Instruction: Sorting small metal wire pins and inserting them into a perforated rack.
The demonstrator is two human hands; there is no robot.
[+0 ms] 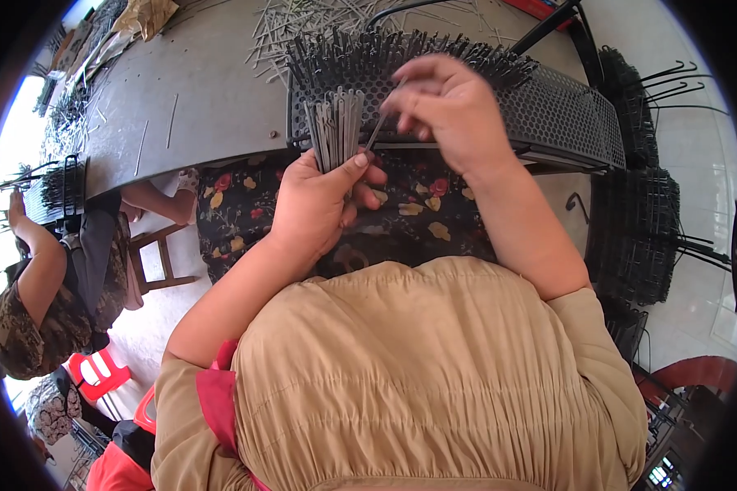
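My left hand [313,200] is wrapped round an upright bundle of thin grey metal rods [336,123] in front of the table edge. Just right of the bundle, my right hand [454,106], a little blurred, pinches a single thin rod [376,132]. That rod slants, its lower end close to my left fingertips. Behind both hands stands a black perforated metal rack [561,119]. Many dark rods [327,61] stick up from it in dense rows.
Loose rods [274,33] lie scattered on the grey table [213,90]. A small nut-like piece [273,134] sits near its edge. At the right stand more dark racks [635,237] with protruding hooked rods. A co-worker's arm [41,262] and a wooden stool [164,254] are at the left.
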